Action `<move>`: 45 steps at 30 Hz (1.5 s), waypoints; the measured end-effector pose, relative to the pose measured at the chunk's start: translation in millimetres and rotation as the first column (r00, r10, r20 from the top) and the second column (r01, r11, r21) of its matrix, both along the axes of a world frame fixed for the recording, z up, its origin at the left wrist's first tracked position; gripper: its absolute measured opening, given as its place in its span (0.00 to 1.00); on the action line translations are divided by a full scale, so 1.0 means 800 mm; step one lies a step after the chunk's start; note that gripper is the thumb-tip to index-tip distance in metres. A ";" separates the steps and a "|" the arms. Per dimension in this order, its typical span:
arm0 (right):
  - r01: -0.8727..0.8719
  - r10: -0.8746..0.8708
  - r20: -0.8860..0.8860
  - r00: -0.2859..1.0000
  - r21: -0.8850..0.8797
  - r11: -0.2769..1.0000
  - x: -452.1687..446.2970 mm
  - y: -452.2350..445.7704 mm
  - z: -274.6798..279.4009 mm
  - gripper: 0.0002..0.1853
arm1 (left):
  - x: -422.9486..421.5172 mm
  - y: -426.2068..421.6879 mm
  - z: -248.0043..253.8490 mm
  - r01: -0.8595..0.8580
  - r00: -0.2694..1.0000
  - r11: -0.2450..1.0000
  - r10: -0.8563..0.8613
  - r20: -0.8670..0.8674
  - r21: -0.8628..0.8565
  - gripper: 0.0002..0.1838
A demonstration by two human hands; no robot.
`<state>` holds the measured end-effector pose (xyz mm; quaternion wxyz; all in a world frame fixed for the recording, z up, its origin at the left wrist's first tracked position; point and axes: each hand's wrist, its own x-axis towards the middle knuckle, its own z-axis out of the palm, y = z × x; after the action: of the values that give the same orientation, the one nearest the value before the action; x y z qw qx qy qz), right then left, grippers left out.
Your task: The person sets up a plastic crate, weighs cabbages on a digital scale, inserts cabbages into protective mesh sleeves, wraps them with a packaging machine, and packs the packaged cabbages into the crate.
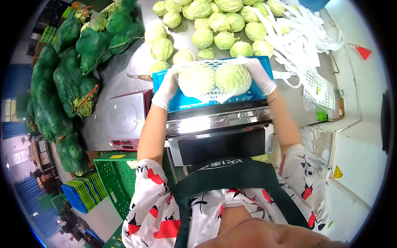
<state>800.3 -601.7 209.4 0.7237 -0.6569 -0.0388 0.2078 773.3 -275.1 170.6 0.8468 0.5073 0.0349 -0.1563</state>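
Two pale green cabbages (233, 79) sit side by side in a white mesh net bag (214, 96), over a blue tray (182, 102). My left hand (168, 86), in a white glove, grips the bag's upper left edge. At the bag's upper right corner my right hand (259, 75), also gloved, has its fingers closed on the net. The net's top edge is stretched between both hands. The fingertips are partly hidden by the netting.
Loose cabbages (202, 38) cover the table's far side. White net bags (295, 37) lie at the back right. Green net sacks (45, 95) are piled at left, near a scale (124, 115) and a curved knife (140, 77). Below is a green crate (118, 177).
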 end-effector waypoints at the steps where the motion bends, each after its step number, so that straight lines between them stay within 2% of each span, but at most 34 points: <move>1: -0.153 0.161 0.144 0.976 -0.061 0.986 0.014 -0.004 0.008 0.19 | 0.001 -0.002 0.029 0.112 0.993 0.993 -0.113 0.025 0.040 0.25; 2: -0.292 0.320 0.276 0.906 -0.140 0.946 0.025 -0.008 0.016 0.18 | 0.003 -0.004 0.041 0.164 0.985 0.984 -0.168 0.044 0.076 0.27; 5: -0.471 0.563 0.234 0.792 -0.352 0.809 0.032 -0.007 0.053 0.20 | 0.007 -0.009 0.060 0.298 0.944 0.929 -0.322 0.079 0.218 0.29; 8: -0.557 0.666 0.197 0.719 -0.408 0.723 0.032 -0.007 0.067 0.22 | -0.003 -0.016 0.060 0.262 0.911 0.901 -0.349 0.221 0.345 0.25; 9: -0.614 0.728 0.220 0.649 -0.414 0.672 0.033 -0.012 0.082 0.24 | -0.009 -0.020 0.067 0.264 0.905 0.890 -0.362 0.223 0.372 0.19; 11: -0.526 0.532 0.296 0.793 -0.108 0.844 0.032 -0.027 0.070 0.26 | -0.007 -0.020 0.073 0.359 0.848 0.792 -0.498 0.182 0.494 0.14; 12: -0.456 0.421 0.304 0.855 0.052 0.889 0.031 -0.035 0.066 0.27 | -0.007 -0.019 0.076 0.400 0.813 0.733 -0.561 0.156 0.550 0.13; 14: -0.149 0.184 0.314 0.931 -0.133 0.980 0.009 -0.032 0.063 0.29 | -0.011 -0.037 0.091 0.151 0.895 0.891 -0.307 0.323 0.429 0.12; 16: 0.161 -0.059 0.312 0.948 -0.313 0.936 -0.034 -0.007 0.035 0.29 | -0.018 -0.054 0.103 -0.112 0.894 0.957 -0.020 0.448 0.266 0.15; 17: 0.190 -0.102 0.278 0.955 -0.309 0.932 -0.060 0.006 0.025 0.31 | -0.022 -0.051 0.103 -0.321 0.842 0.906 0.139 0.522 0.276 0.25; 18: 0.215 -0.159 0.223 0.962 -0.258 0.942 -0.077 0.017 0.008 0.32 | -0.029 -0.046 0.106 -0.460 0.806 0.810 0.208 0.554 0.365 0.31; 20: 0.238 -0.140 0.292 0.946 -0.332 0.913 -0.100 0.035 -0.010 0.31 | -0.060 -0.043 0.067 -0.349 0.931 0.722 0.196 0.307 0.597 0.37; 21: 0.338 -0.205 0.406 0.890 -0.290 0.895 -0.097 0.042 -0.018 0.26 | -0.073 -0.040 0.042 -0.158 0.970 0.679 -0.030 0.242 0.717 0.41; 22: 0.311 -0.194 0.381 0.904 -0.275 0.909 -0.089 0.041 -0.017 0.24 | -0.090 -0.058 0.025 -0.189 0.974 0.681 0.037 0.225 0.708 0.42; 24: 0.260 -0.174 0.319 0.932 -0.250 0.933 -0.074 0.036 -0.003 0.20 | -0.099 -0.069 0.036 -0.213 0.972 0.776 0.107 0.209 0.594 0.41; 25: 0.263 -0.161 0.382 0.910 -0.231 0.937 -0.068 0.036 0.003 0.18 | -0.098 -0.074 0.039 -0.233 0.966 0.794 0.122 0.228 0.561 0.40; 26: 0.197 -0.114 0.358 0.927 -0.205 0.959 -0.063 0.031 0.004 0.18 | -0.098 -0.075 0.040 -0.261 0.949 0.733 0.074 0.307 0.629 0.39; 28: 0.097 -0.008 0.354 0.935 -0.235 0.967 -0.053 0.025 0.005 0.19 | -0.094 -0.074 0.038 -0.190 0.959 0.687 -0.023 0.283 0.701 0.40; 31: 0.041 0.040 0.302 0.953 -0.258 0.965 -0.048 0.012 -0.013 0.21 | -0.089 -0.070 0.056 -0.050 0.987 0.640 -0.085 0.136 0.767 0.43; 32: 0.119 0.003 0.377 0.926 -0.302 0.946 -0.052 0.010 -0.013 0.21 | -0.091 -0.067 0.044 -0.146 0.973 0.653 -0.041 0.228 0.743 0.44; 34: 0.289 -0.060 0.529 0.847 -0.362 0.886 -0.058 0.005 -0.013 0.22 | -0.098 -0.056 0.011 -0.329 0.913 0.665 0.042 0.407 0.670 0.46; 35: 0.398 -0.190 0.542 0.818 -0.298 0.868 -0.064 0.000 -0.007 0.24 | -0.114 -0.045 0.032 -0.295 0.939 0.690 0.082 0.334 0.661 0.48; 36: 0.507 -0.271 0.568 0.777 -0.308 0.805 -0.084 -0.013 0.007 0.25 | -0.135 -0.031 0.040 -0.402 0.903 0.530 0.097 0.418 0.747 0.47; 37: 0.642 -0.303 0.659 0.688 -0.358 0.678 -0.106 -0.027 0.005 0.21 | -0.161 -0.021 0.060 -0.462 0.884 0.279 0.070 0.461 0.842 0.41; 38: 0.717 -0.197 0.755 0.625 -0.457 0.526 -0.136 -0.043 0.001 0.20 | -0.186 0.001 0.055 -0.500 0.865 0.022 -0.026 0.500 0.866 0.39; 39: 0.785 -0.069 0.822 0.565 -0.511 0.350 -0.165 -0.054 -0.007 0.19 | -0.214 0.014 0.042 -0.491 0.869 -0.191 -0.038 0.493 0.850 0.38; 40: 0.781 -0.004 0.796 0.605 -0.592 0.201 -0.194 -0.058 -0.030 0.20 | -0.240 0.020 0.039 -0.382 0.919 -0.254 0.000 0.395 0.888 0.41; 41: 0.756 0.052 0.757 0.652 -0.654 0.041 -0.218 -0.061 -0.049 0.21 | -0.259 0.021 0.022 -0.339 0.936 -0.272 -0.003 0.351 0.901 0.42; 42: 0.557 -0.034 0.557 0.830 -0.830 0.010 -0.236 -0.047 -0.049 0.26 | -0.275 0.020 0.005 -0.289 0.953 -0.288 -0.002 0.301 0.913 0.44; 44: 0.618 0.022 0.621 0.784 -0.782 0.083 -0.242 -0.025 -0.065 0.27 | -0.281 -0.006 -0.012 -0.380 0.922 -0.221 -0.021 0.386 0.898 0.46; 45: 0.617 0.001 0.622 0.783 -0.776 0.130 -0.238 -0.017 -0.074 0.23 | -0.275 -0.019 -0.025 -0.343 0.929 -0.092 0.113 0.352 0.935 0.45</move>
<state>610.2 -614.9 150.6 0.1398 -0.9768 0.0651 -0.1484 553.2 -290.1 150.4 0.2311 0.9548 0.1546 0.1053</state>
